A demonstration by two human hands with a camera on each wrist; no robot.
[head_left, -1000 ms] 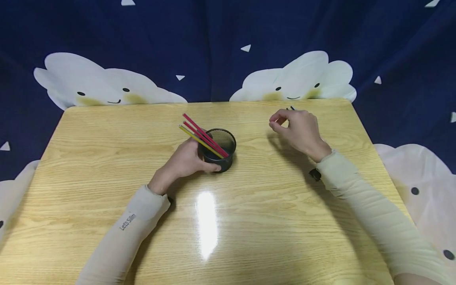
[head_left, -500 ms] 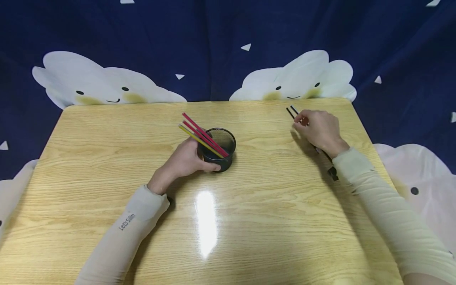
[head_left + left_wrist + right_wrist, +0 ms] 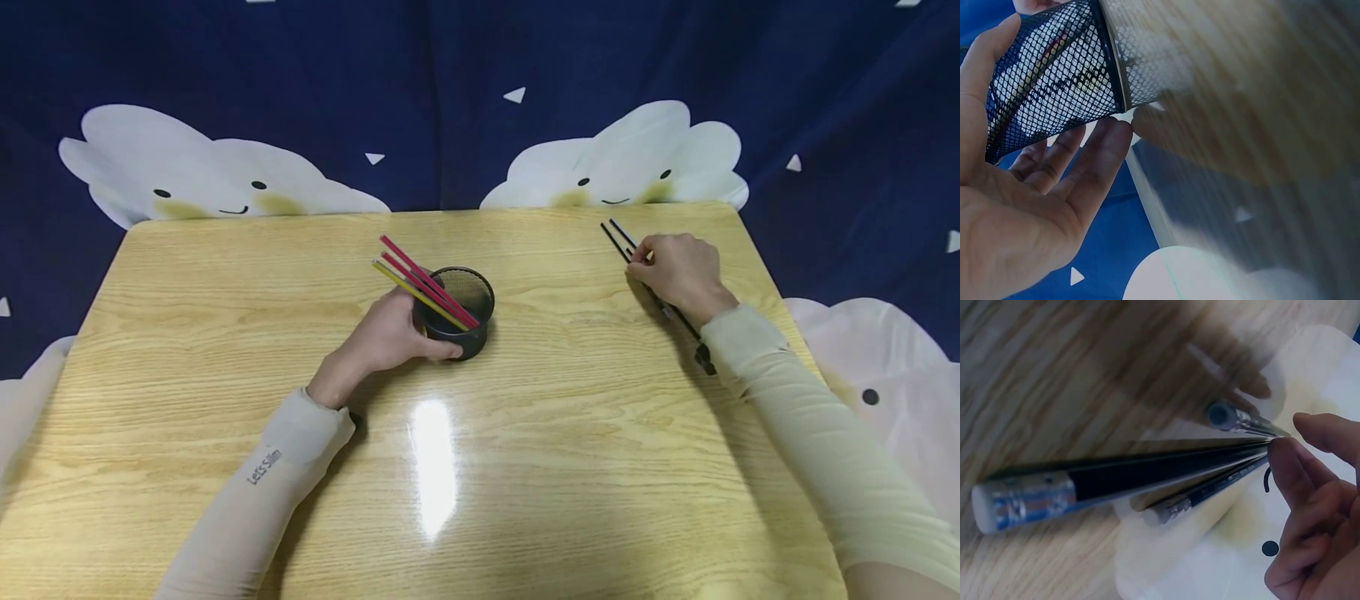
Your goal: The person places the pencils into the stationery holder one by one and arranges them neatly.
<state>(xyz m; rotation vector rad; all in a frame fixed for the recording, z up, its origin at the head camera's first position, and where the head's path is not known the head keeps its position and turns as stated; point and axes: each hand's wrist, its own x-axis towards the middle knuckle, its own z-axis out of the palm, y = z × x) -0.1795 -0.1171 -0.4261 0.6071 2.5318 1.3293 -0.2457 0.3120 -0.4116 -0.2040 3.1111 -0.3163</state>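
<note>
My left hand (image 3: 386,333) grips a black mesh pencil cup (image 3: 474,340), thumb on the near side and the other fingers round the back. Two red pencils (image 3: 405,258) and a yellow pencil (image 3: 392,273) lean out of it to the left. On the right, my right hand (image 3: 681,268) is low over several dark pencils (image 3: 613,237) lying on the table. In the right wrist view, a black pencil (image 3: 1129,475) with a white eraser runs to the index fingertip (image 3: 1280,450); the thumb (image 3: 1319,428) stands slightly apart from that finger.
The wooden table (image 3: 525,467) has a bright reflection near its middle. Behind it hangs a dark blue curtain (image 3: 450,83) printed with white clouds. A small black wrist device (image 3: 703,360) sits under the right sleeve.
My right hand has moved right and down to the dark pencils, uncovering more of their far ends. The left hand keeps its hold on the cup.
</note>
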